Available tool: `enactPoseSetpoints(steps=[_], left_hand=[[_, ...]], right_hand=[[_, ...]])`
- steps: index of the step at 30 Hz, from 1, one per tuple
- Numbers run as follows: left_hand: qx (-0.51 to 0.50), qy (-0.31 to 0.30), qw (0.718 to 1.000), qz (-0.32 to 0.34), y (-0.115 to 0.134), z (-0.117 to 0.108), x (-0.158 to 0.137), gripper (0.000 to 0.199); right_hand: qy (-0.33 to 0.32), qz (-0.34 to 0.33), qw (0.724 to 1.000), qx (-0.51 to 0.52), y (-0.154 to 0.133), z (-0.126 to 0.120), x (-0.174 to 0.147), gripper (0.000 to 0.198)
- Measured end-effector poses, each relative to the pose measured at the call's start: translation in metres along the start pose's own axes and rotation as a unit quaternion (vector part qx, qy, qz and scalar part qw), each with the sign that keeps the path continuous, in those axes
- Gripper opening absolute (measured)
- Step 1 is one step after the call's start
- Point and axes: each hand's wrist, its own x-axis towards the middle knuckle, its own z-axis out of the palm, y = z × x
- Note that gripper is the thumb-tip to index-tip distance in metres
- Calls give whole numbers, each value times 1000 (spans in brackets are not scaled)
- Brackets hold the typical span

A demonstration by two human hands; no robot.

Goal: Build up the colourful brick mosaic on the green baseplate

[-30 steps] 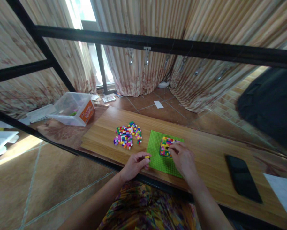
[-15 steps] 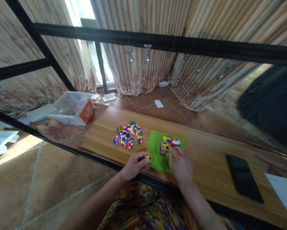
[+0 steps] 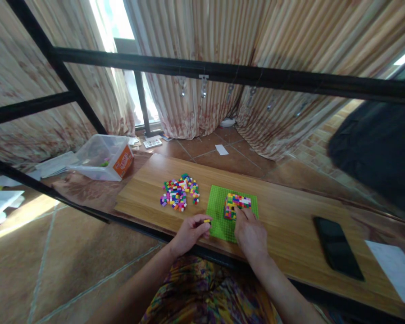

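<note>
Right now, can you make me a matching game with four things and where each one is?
1. loose bricks
2. yellow brick
3. block of joined bricks
4. phone

a. on top of the green baseplate
b. toward the table's right end
c. in a spread-out pile, left of the baseplate
d. in the left grip

Pairs: 1-c, 2-d, 3-a, 4-b

Harsh glare from the upper-left window (image 3: 120,19), sunlit streak on the floor (image 3: 26,220), soft detail.

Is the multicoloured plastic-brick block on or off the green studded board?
On: the block stands inside the visible edges of the board.
</note>
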Motion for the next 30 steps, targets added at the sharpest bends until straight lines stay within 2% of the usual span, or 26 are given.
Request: enactPoseSetpoints(steps=[5, 7, 10, 14, 21, 30], left_hand=[[-94, 24, 995, -24, -4, 0, 2, 43], [-127, 29, 991, -37, -6, -1, 4, 44], [-155, 23, 987, -46, -9, -2, 6, 44], [-162, 9, 986, -48, -7, -2, 6, 42], [-117, -22, 992, -51, -4, 1, 5, 37], [-57, -33, 996, -52, -4, 1, 3, 36]], right_hand=[[71, 32, 984, 161, -16, 0, -8, 31], [64, 20, 970, 235, -29, -1, -14, 29], [17, 4, 951, 308, -47, -1, -21, 25], [0, 14, 942, 336, -55, 2, -21, 24], [-20, 5, 943, 333, -52, 8, -11, 18], [-54, 24, 921, 386, -46, -1, -16, 9]])
